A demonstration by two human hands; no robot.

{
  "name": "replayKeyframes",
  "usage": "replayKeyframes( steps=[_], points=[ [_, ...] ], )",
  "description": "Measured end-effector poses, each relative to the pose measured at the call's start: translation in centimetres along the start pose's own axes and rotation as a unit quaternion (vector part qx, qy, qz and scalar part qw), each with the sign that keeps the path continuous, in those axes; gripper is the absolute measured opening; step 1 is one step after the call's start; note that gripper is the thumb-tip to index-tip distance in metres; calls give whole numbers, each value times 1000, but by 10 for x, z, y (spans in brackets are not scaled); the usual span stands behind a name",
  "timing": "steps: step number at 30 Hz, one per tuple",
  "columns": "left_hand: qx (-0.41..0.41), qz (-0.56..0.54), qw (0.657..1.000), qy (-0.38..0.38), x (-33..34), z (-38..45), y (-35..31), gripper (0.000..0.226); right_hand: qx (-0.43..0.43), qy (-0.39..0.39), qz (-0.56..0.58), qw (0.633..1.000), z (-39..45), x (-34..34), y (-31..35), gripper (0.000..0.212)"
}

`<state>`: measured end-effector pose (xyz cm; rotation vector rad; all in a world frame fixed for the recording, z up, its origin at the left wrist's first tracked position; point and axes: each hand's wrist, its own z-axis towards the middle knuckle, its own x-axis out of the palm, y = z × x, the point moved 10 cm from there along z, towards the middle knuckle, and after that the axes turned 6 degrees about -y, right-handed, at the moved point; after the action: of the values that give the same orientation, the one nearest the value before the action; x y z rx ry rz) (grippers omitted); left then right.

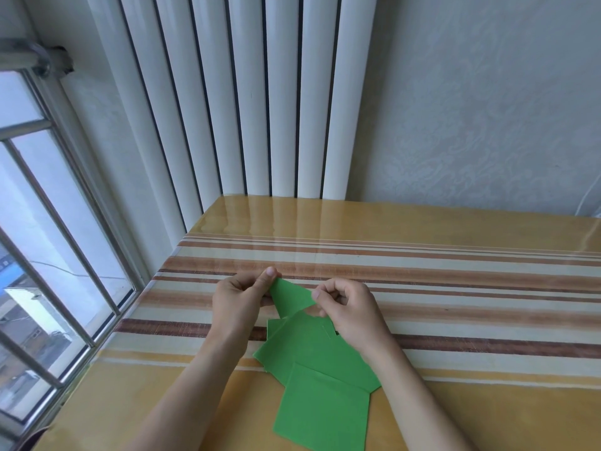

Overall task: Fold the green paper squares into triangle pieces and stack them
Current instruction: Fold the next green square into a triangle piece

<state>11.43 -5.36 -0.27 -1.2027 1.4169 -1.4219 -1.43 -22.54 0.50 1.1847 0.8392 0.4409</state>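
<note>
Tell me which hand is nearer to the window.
Left. The left hand pinches the small green piece on the side toward the window; the right hand pinches the piece's other end, farther from the glass.

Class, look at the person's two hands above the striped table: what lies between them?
In the head view, a small green paper piece spans between the left hand and right hand; both pinch it.
</note>
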Motion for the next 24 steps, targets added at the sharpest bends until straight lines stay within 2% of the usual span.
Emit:
replayKeyframes(
  steps=[3,9,13,17,21,24],
  points=[
    [-5,-8,1000,4,1,-1,1,18,11,-8,-2,1000,0,0,-3,14],
    [26,25,998,55,9,-5,-5,11,27,-68,61,995,3,-15,-5,15],
    [33,37,997,59,9,-5,-6,16,37,-112,129,985,4,-25,-8,15],
    [13,19,998,64,9,-3,-2,18,56,-88,194,975,4,-17,-12,16],
    [-7,-3,997,82,12,-2,3,28,36,-91,182,978,4,-17,-9,18],
    [-9,-6,997,76,12,-2,6,23,19,-92,180,979,4,-19,-7,20]
  ],
)
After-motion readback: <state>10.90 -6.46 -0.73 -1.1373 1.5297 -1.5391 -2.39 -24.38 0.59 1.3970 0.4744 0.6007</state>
